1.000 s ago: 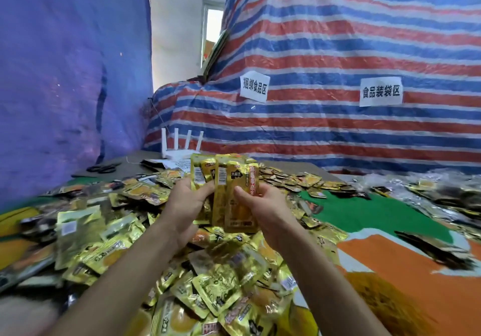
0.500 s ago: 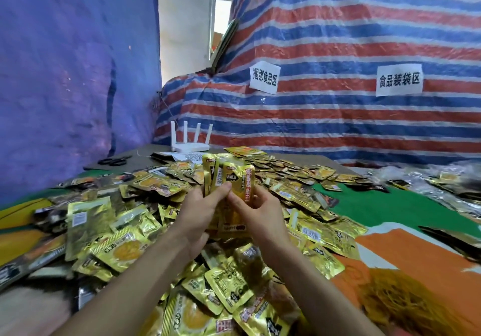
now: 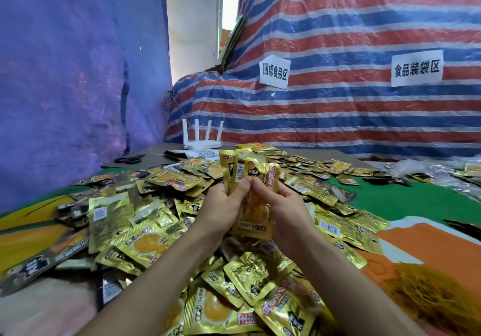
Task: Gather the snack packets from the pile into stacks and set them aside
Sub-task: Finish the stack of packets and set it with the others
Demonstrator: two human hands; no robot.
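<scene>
Packets held upright above the pile.
Left hand and right hand both grip their lower half.

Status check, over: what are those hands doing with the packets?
Both busy: left hand and right hand grip stack upright over pile. Not set aside yet. Nothing blocking.

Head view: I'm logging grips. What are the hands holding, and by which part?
An upright stack of snack packets: left hand grips its left edge, right hand its right edge, around mid-height.
</scene>
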